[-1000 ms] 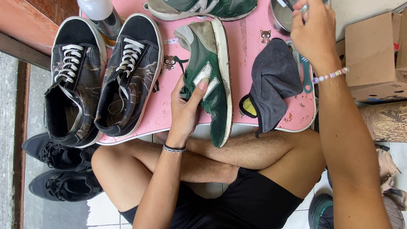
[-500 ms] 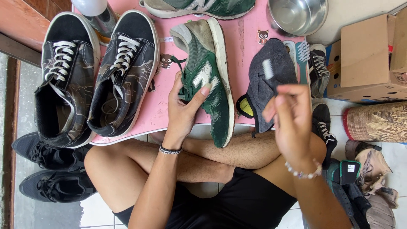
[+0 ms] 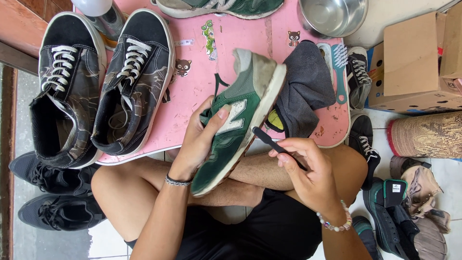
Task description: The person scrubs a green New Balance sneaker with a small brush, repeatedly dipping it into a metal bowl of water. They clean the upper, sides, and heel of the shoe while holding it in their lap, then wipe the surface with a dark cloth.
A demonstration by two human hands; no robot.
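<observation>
our left hand (image 3: pixel 202 139) grips the green sneaker (image 3: pixel 236 120) at its midsection, lifted over the near edge of the pink table (image 3: pixel 192 91). it looks light, with a soft upper and stiff sole. our right hand (image 3: pixel 308 173) pinches a thin dark tool (image 3: pixel 269 140) beside the sole.

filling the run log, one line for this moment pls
left hand: holds green sneaker tilted | right hand: holds thin dark tool near sole | under: pink table
</observation>
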